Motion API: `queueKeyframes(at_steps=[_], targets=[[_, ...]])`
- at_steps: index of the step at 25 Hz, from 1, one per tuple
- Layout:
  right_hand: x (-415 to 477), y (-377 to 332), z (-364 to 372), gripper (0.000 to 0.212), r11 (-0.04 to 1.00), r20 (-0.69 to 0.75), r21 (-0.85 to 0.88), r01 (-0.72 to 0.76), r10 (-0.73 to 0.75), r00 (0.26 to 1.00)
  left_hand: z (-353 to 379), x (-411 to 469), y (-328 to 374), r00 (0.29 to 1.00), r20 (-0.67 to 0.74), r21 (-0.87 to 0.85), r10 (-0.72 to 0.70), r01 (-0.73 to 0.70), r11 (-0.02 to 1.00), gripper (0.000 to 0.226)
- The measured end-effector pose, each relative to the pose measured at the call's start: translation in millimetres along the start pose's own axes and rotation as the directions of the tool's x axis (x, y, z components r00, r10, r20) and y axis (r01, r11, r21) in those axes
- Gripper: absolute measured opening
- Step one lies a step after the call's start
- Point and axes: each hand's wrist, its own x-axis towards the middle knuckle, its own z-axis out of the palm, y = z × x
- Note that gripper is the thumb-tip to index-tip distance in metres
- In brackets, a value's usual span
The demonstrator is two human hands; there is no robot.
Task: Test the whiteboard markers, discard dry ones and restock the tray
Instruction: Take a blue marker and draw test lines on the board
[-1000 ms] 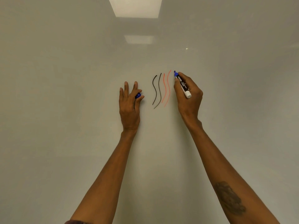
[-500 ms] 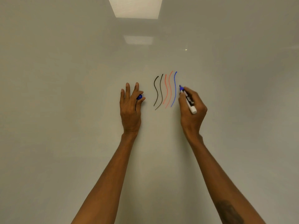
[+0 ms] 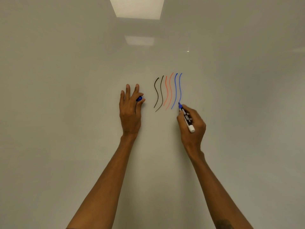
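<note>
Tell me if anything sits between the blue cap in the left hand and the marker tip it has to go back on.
Nothing visible does: only bare whiteboard and wavy test lines lie between the small blue cap and the blue-tipped marker.

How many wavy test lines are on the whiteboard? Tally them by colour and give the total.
Black wavy lines: 2
Orange-red wavy lines: 2
Blue wavy lines: 2; the blue-tipped marker in the right hand touches the end of the second.
Total: 6
</note>
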Motion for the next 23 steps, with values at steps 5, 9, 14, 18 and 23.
queueKeyframes(at_steps=[5, 9, 14, 18, 23], targets=[[-16, -11, -10, 0.021, 0.861, 0.153, 0.388, -0.33, 0.293, 0.944, -14, -1, 8, 0.987, 0.107, -0.148, -0.118, 0.133, 0.98, 0.04], [-39, -19, -5, 0.02, 0.653, 0.346, 0.529, -0.542, 0.417, 0.84, -33, -30, 21, 0.974, 0.144, -0.226, -0.177, 0.207, 0.952, 0.027], [-92, -27, 8, 0.029, 0.436, 0.563, 0.548, -0.714, 0.44, 0.7, -67, -73, 50, 0.797, 0.144, -0.367, -0.586, 0.593, 0.717, 0.02], [-128, -32, 20, 0.026, 0.411, 0.633, 0.498, -0.763, 0.429, 0.644, -88, -109, 57, 0.548, 0.192, -0.552, -0.814, 0.747, 0.372, 0.026], [-163, -38, 37, 0.021, 0.443, 0.685, 0.41, -0.798, 0.428, 0.589, -112, -139, 41, 0.311, 0.22, -0.652, -0.925, 0.752, 0.098, 0.032]])
